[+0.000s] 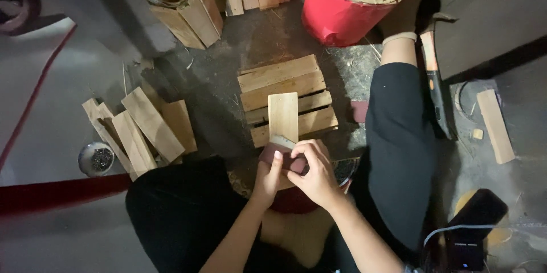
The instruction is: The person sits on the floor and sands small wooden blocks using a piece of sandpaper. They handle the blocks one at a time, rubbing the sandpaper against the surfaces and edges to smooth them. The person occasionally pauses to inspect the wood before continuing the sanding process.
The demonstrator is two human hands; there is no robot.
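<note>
I pinch a dark red piece of sandpaper [283,158] with both hands: my left hand [268,177] holds it from below with the thumb on top, and my right hand [317,173] closes its fingers on its right end. The sandpaper lies on the near end of a short wooden board [283,116]. This board rests over a small slatted wooden pallet [286,99] on the dark floor [219,93], and a stack of loose boards [149,128] lies well apart toward the floor's left edge.
</note>
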